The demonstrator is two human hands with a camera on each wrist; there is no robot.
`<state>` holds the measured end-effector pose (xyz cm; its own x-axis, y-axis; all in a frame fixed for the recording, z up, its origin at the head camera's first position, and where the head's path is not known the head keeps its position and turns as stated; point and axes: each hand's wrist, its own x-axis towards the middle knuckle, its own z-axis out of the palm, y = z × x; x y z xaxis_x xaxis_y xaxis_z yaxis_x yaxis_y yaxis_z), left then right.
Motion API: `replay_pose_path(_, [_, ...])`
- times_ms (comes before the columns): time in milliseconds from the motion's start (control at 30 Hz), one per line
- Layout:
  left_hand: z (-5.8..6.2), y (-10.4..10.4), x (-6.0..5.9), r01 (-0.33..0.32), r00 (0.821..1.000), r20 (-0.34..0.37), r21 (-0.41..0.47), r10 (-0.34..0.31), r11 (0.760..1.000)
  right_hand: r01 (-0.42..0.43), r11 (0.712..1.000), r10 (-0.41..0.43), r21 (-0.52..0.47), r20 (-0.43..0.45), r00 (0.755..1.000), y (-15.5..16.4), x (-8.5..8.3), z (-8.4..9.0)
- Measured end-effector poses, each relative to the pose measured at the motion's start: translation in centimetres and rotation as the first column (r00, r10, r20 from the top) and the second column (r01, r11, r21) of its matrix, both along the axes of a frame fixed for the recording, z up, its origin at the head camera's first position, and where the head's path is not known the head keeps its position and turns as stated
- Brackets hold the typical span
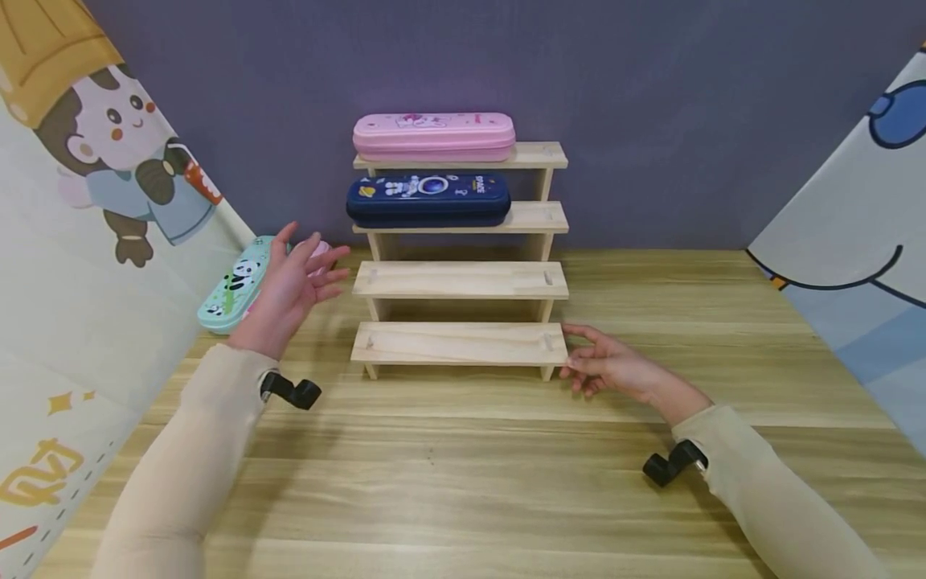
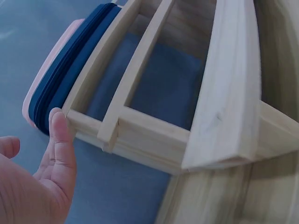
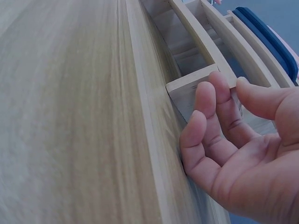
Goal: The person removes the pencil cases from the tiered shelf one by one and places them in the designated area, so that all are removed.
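Two hands, right hand (image 1: pixel 615 368) touching wooden rack (image 1: pixel 459 343), left hand (image 1: pixel 289 289) beside it

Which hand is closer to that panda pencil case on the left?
Left. The left hand hovers right over the panda pencil case; the right hand rests across the table, by the wooden rack's bottom step.

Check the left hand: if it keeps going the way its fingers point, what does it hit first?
Probably the wooden stepped rack. The open left hand points right and slightly back, toward the left end of its middle steps. Depth is unclear; it might instead reach the navy pencil case above.
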<state>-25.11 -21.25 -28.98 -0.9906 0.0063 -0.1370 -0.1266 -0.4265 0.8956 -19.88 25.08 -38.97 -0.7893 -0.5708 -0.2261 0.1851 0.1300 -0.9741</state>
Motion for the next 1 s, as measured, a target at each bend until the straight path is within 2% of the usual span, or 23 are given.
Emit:
replay_pose_path(267, [1.1, 2.1, -1.8, 0.038, 0.999, 0.002, -0.107, -0.038, 0.994, -0.006, 1.0, 0.006, -0.004, 0.0, 1.0, 0.0, -0.1, -0.3])
replay_pose_path(400, [1.6, 3.1, -2.9, 0.08, 0.997, 0.012, -0.129, -0.079, 0.988, -0.002, 1.0, 0.002, -0.004, 0.006, 1.0, -0.1, 0.0, -0.3])
replay_pose_path(533, [2.1, 3.9, -3.5, 0.131, 0.991, 0.033, -0.191, -0.127, 0.973, -0.003, 1.0, 0.003, -0.007, 0.005, 1.0, -0.2, 0.1, -0.2])
replay_pose_path(600, [2.2, 4.2, -3.7, 0.136, 0.991, 0.04, -0.212, -0.131, 0.968, -0.007, 1.0, 0.007, -0.008, 0.002, 1.0, -0.2, 0.2, -0.1])
replay_pose_path(1000, [1.7, 5.1, -3.2, 0.05, 0.999, -0.007, -0.277, -0.054, 0.96, -0.018, 1.0, 0.018, -0.014, 0.001, 1.0, 0.0, 0.0, -0.1])
